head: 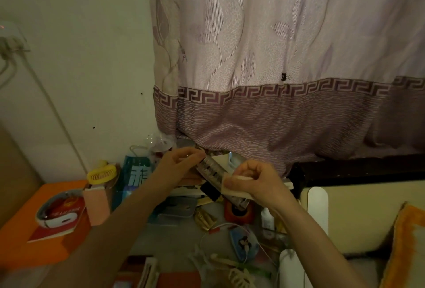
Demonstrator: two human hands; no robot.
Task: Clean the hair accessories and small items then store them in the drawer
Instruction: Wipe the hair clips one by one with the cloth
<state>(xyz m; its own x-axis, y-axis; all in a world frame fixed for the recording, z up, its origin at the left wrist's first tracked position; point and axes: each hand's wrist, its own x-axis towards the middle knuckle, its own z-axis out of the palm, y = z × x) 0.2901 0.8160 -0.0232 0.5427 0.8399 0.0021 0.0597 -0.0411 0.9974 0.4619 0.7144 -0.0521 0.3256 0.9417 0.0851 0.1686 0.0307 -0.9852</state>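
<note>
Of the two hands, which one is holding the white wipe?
The right hand pinches the white wipe against the lower part of the clear tube; the left hand only grips the tube's upper end.

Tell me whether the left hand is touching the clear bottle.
Touching. The head view shows the left hand pinching the upper end of the clear bottle with its fingertips, no gap visible.

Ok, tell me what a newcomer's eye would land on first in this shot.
First, the big pink curtain with its patterned band, filling the upper right. Next, the two hands at centre: the left hand holds a clear tube with a black cap while the right hand pinches a white wipe against it. Below lies a cluttered tabletop, with a yellow handheld fan at left.
</note>
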